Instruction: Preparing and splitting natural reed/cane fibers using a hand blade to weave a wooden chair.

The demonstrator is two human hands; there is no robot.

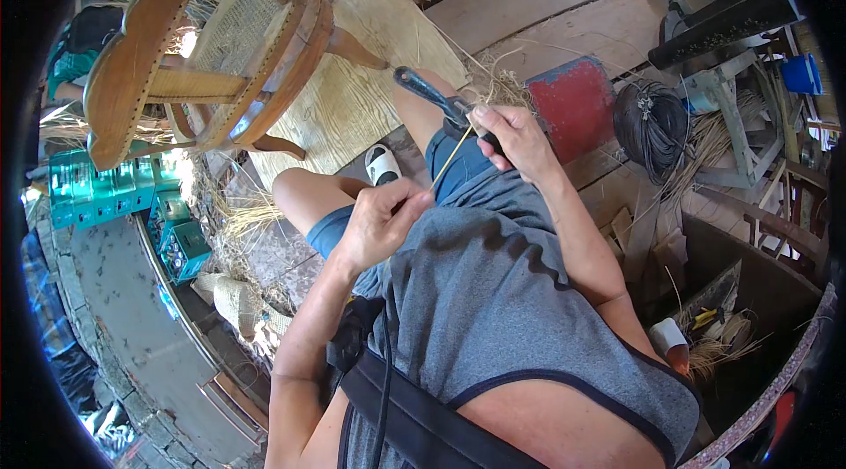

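My right hand (522, 145) is closed around a hand tool with a long dark blue handle (425, 88) and a metal part near my thumb. The palm hides the rest of it, so its exact kind is unclear. A thin yellowish cane strand (452, 160) runs from this tool down to my left hand (384, 221). Between thumb and fingers, my left hand pinches the strand's lower end. Both hands are over my lap, the left one lower and nearer to me.
At the left stands a wooden chair (167, 86) with woven cane. A plywood sheet (352, 81) lies on the floor ahead, near a red panel (573, 106). A dark coil (650, 127) sits at right, beside a wooden stand (736, 121). Green crates (101, 187) are far left.
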